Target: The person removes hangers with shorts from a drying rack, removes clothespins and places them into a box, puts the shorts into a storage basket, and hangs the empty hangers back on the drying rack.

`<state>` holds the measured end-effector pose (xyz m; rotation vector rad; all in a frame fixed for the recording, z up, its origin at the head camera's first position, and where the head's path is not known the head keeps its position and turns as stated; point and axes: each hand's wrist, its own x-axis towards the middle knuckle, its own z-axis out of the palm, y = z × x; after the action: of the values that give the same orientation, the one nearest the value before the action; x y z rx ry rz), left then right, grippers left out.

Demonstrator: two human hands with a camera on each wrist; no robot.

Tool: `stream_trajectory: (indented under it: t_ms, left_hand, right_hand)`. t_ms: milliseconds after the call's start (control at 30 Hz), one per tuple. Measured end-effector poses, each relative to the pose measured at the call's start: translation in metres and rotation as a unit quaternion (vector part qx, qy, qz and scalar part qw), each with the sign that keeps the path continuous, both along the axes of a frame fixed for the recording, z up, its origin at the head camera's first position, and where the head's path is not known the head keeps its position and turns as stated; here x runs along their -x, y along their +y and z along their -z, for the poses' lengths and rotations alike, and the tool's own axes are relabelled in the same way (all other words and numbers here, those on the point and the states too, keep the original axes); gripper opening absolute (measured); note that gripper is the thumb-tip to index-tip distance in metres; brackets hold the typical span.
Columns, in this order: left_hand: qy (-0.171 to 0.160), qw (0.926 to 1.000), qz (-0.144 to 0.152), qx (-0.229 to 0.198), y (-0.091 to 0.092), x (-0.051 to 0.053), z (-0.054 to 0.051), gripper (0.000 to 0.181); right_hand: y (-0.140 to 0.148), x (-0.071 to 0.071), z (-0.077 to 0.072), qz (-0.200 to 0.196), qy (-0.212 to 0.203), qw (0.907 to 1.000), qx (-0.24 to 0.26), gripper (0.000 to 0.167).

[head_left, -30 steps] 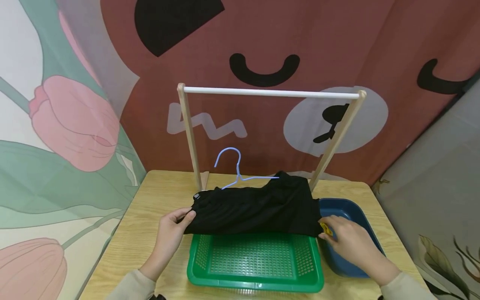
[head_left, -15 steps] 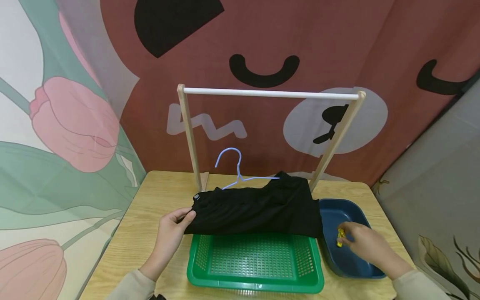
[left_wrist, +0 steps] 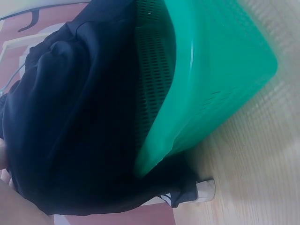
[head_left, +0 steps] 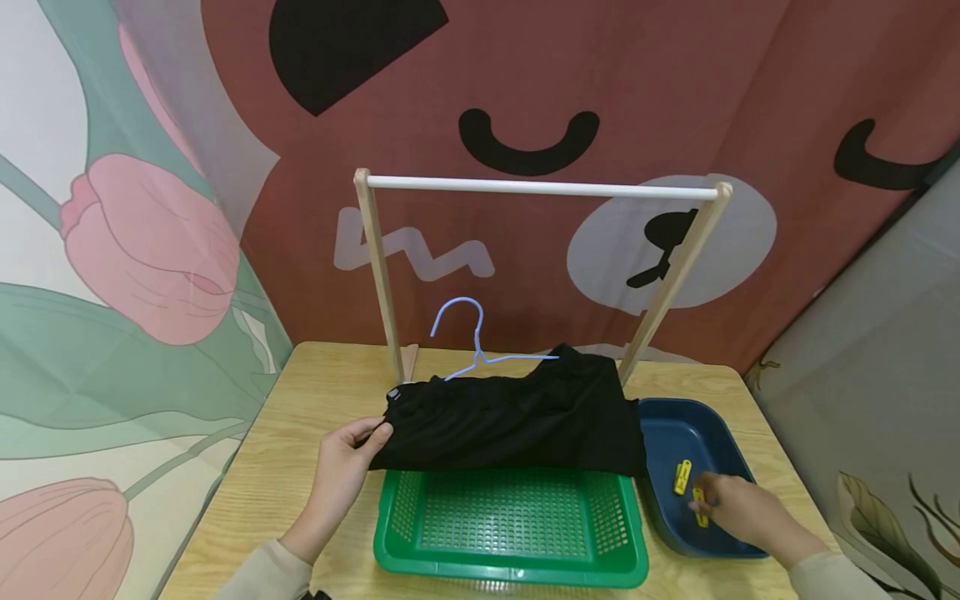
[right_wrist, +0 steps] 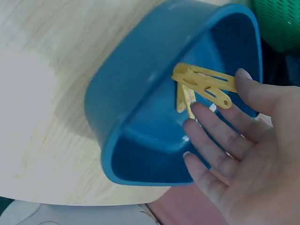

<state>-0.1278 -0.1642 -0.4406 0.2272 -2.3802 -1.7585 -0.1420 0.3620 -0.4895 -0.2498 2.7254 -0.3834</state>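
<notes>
My left hand (head_left: 348, 458) holds the left edge of a black garment (head_left: 502, 425), thumb on top. The garment lies across the back of a green perforated basket (head_left: 510, 571), with a small pale tag at its upper left. A light-blue hanger (head_left: 477, 333) shows its hook and part of its arms; the garment hides the rest. My right hand (head_left: 738, 508), inside the blue basin (head_left: 660, 533), pinches a yellow clothespin (right_wrist: 204, 84) between thumb and index finger, other fingers spread. Another yellow clothespin (head_left: 682, 477) lies on the basin floor.
Behind the garment stands a rack with wooden posts (head_left: 381, 275) and a white rail (head_left: 540, 185). All stands on a wooden table (head_left: 255, 467), with a patterned cloth (head_left: 525, 83) behind it.
My right hand has gone from the garment's right edge, where it held something yellow, right and down into the basin. A yellow clothespin now lies apart from that hand. The left hand stays put.
</notes>
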Motion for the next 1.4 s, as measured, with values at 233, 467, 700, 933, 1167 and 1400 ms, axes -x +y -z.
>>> stream_trajectory:
  t_ms: [233, 467, 700, 933, 1167, 1400]
  left_hand:
    - [0.001, 1.0, 0.0, -0.004, 0.0, 0.0, 0.0, 0.022]
    - [-0.002, 1.0, 0.0, -0.004, 0.0, -0.001, -0.001, 0.023]
    - [-0.003, 1.0, -0.001, -0.002, 0.0, -0.001, -0.002, 0.023]
    - [0.003, 1.0, -0.001, -0.003, 0.0, 0.0, -0.002, 0.022]
    - [0.005, 1.0, 0.001, -0.008, 0.0, 0.0, -0.002, 0.023]
    - [0.007, 0.9999, 0.0, -0.01, 0.0, 0.0, -0.001, 0.022]
  right_hand:
    - [0.004, -0.007, 0.012, -0.01, -0.02, 0.9997, -0.001, 0.025]
    - [0.006, -0.008, 0.021, 0.003, -0.043, 0.9989, -0.017, 0.027]
    - [0.01, -0.008, 0.024, 0.004, -0.05, 0.9985, -0.021, 0.025]
    - [0.01, -0.009, 0.022, 0.006, -0.05, 0.9986, -0.018, 0.022]
    - [0.005, -0.005, 0.009, -0.001, 0.012, 0.9999, -0.01, 0.022]
    - [-0.012, 0.002, -0.013, -0.008, 0.098, 0.9952, -0.001, 0.021]
